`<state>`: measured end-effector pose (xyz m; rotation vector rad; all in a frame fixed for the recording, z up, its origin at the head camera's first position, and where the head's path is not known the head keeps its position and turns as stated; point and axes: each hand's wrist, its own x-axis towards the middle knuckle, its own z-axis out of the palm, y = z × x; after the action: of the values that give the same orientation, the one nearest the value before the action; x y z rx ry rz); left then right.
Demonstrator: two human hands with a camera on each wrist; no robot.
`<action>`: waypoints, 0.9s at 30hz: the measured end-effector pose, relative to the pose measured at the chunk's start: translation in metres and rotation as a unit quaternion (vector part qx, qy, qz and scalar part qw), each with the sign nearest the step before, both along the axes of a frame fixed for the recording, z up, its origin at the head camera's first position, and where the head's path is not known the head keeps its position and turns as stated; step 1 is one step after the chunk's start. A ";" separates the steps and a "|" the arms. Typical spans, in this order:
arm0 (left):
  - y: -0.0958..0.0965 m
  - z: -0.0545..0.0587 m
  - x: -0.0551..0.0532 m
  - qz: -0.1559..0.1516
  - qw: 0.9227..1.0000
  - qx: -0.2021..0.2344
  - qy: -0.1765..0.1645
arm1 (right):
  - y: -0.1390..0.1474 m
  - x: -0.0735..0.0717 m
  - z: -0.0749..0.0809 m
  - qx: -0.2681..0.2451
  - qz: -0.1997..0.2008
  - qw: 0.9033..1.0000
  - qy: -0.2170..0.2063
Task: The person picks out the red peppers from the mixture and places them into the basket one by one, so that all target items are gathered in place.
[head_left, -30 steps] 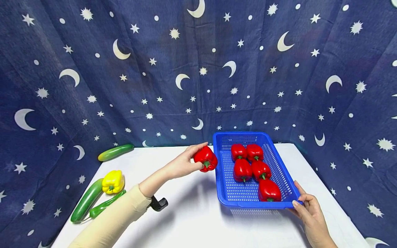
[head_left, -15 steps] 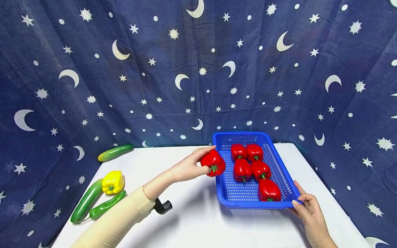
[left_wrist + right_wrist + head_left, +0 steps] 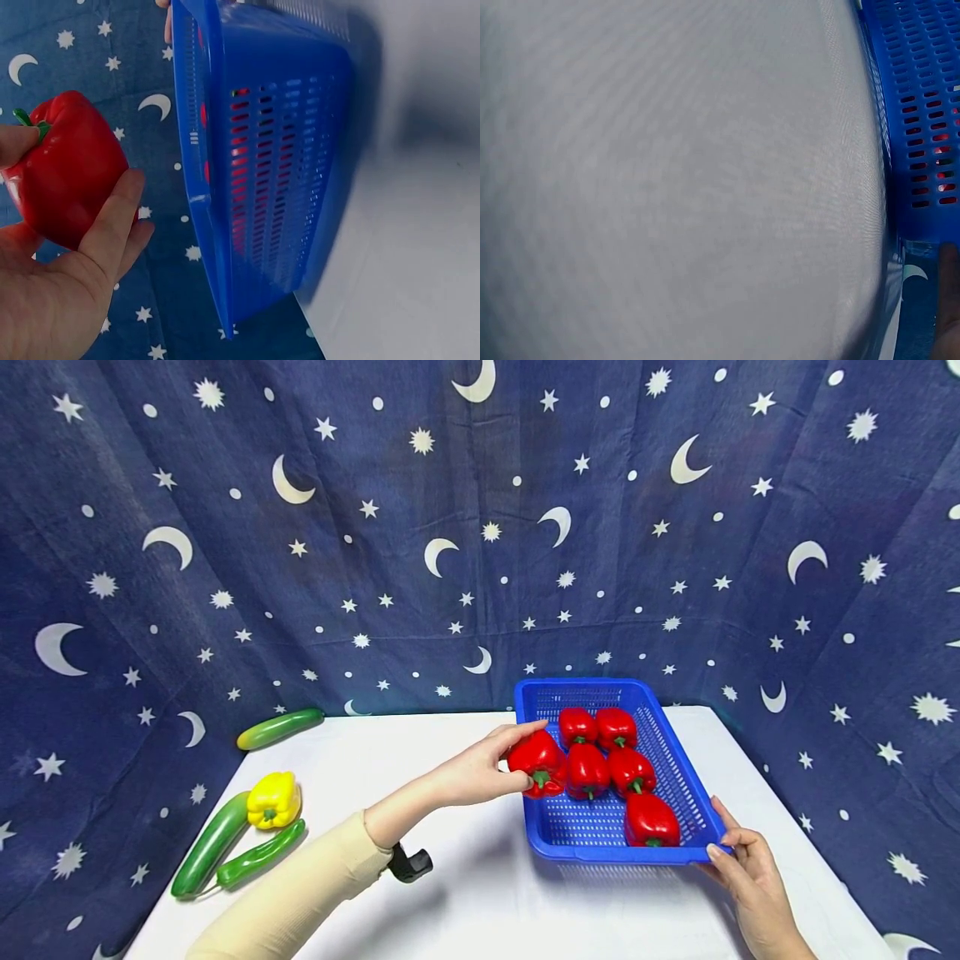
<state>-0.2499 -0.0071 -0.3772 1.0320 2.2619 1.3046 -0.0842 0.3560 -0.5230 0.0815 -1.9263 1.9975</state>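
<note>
My left hand [image 3: 480, 774] grips a red bell pepper [image 3: 536, 755] between thumb and fingers, over the left rim of the blue plastic basket [image 3: 622, 856]. In the left wrist view the held pepper [image 3: 71, 169] is off the table, its green stem by the thumb, level with the basket's rim. Several more red bell peppers [image 3: 651, 821] lie inside the basket, mostly toward its middle and right. At the near right corner, my right hand [image 3: 753, 881] holds the basket's rim, thumb on top. Only a dim finger of it shows in the right wrist view.
On the table's left lie a yellow bell pepper [image 3: 273, 802], a long green cucumber [image 3: 212, 843] and a green chili pepper [image 3: 258, 857]. Another cucumber [image 3: 280, 729] with a yellowish end lies at the back left edge. A dark blue curtain [image 3: 420, 568] surrounds the white table [image 3: 480, 893].
My left hand has carried the red bell pepper rightward and slightly nearer, from beside the basket to over its left rim. The right hand and the basket have stayed put.
</note>
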 end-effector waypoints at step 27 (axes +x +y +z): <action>0.064 -0.011 -0.004 -0.071 0.990 -0.112 0.039 | 0.001 0.000 0.001 0.011 0.001 1.000 0.001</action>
<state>-0.2534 0.0565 -0.3886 1.1556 2.2793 0.9449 -0.0846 0.3568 -0.5223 0.0900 -1.9492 1.9764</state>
